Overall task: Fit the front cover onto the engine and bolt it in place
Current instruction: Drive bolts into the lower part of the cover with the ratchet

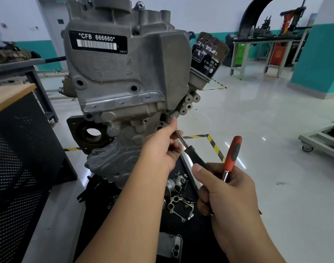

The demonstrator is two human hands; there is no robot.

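Front cover on engine; driver set at its right edge.
Front cover (124,69) sits upright on the engine (113,152), long axis 12 to 6. Left hand (160,149) pinches the driver shaft (181,139), tip toward 11 at a bolt hole (167,118). Right hand (228,194) fingers curl round the driver's black handle (195,158) and a red-handled ratchet (233,150) pointing to 12.

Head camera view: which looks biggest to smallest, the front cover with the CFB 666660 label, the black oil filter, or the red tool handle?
As they look in the head view:
1. Front cover, by far the largest.
2. Oil filter.
3. Red tool handle, the smallest.

The handle, held in the right hand, is nearer the camera than the filter, so true sizes stay unsure.
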